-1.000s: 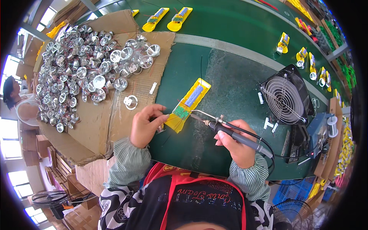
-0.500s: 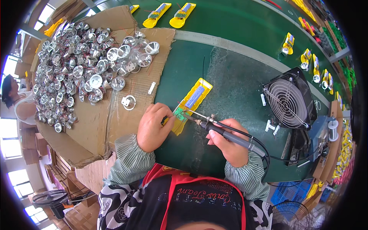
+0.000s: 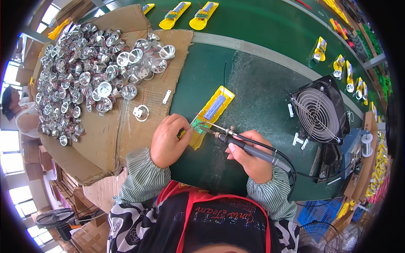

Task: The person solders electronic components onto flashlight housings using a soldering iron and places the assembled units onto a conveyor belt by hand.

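A yellow plastic casing [image 3: 227, 93] lies slanted on the green bench in front of me, with a blue-wrapped cylindrical battery [image 3: 215, 106] in its upper part. At its lower end sits a small green circuit board [image 3: 197, 126]. My right hand [image 3: 252, 158] grips a grey and black soldering iron [image 3: 255, 153], whose tip and thin curved metal guide tube meet over the board. My left hand [image 3: 170, 139] is closed at the board's left edge, fingertips pinched together. A thin wire shows by those fingertips, but what they hold is hidden.
Silvery reflector cups [image 3: 84, 78] with wires are heaped on cardboard [image 3: 101, 147] at left. A black fan with a wire guard [image 3: 316, 111] stands at right, near a solder spool [image 3: 366, 143]. More yellow casings [image 3: 175, 15] lie on the green belt beyond. Someone sits far left.
The yellow casings on the far belt have shifted slightly to the right. Both my hands stay nearly in place, the iron's tip still at the board.
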The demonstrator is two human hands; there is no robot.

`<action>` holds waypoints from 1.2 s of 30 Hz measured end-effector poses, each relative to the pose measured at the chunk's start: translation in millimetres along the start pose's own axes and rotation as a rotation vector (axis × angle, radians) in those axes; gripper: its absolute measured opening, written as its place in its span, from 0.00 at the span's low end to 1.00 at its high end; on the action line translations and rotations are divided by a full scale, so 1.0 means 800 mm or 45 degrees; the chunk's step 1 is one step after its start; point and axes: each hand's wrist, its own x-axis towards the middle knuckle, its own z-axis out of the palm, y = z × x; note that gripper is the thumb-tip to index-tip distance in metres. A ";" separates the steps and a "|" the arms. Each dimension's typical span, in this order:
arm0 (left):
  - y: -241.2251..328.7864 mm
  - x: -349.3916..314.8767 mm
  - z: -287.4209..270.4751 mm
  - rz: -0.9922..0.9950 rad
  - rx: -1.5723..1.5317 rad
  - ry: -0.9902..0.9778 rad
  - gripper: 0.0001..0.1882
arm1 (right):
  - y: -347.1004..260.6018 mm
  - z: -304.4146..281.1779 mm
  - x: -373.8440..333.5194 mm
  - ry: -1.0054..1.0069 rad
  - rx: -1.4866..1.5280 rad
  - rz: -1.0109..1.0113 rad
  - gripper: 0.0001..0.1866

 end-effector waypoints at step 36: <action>0.088 0.293 0.111 0.205 -0.144 -0.282 0.24 | -0.021 -0.108 -0.045 0.495 0.106 0.019 0.09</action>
